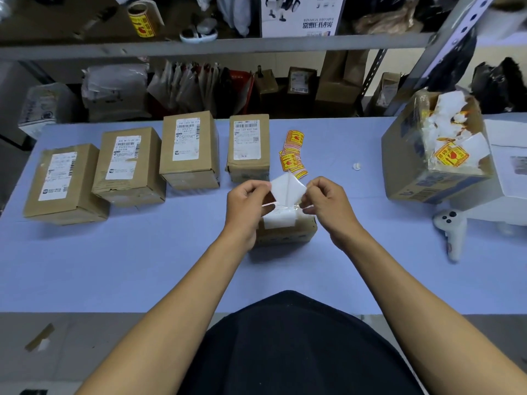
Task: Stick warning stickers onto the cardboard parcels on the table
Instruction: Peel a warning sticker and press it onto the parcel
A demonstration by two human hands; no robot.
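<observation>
My left hand and my right hand each pinch one side of a white sticker sheet, its white back towards me, held just above a small cardboard parcel in the middle of the table. The parcel has a white label on top and is partly hidden by my hands. A loose pile of yellow-and-red warning stickers lies behind it. Several more cardboard parcels stand in a row to the left, among them one at the far left and one nearest the stickers.
An open carton full of white backing scraps and yellow stickers stands at the right, beside a white box. A white handheld controller lies near the right edge. A sticker roll sits on the shelf behind.
</observation>
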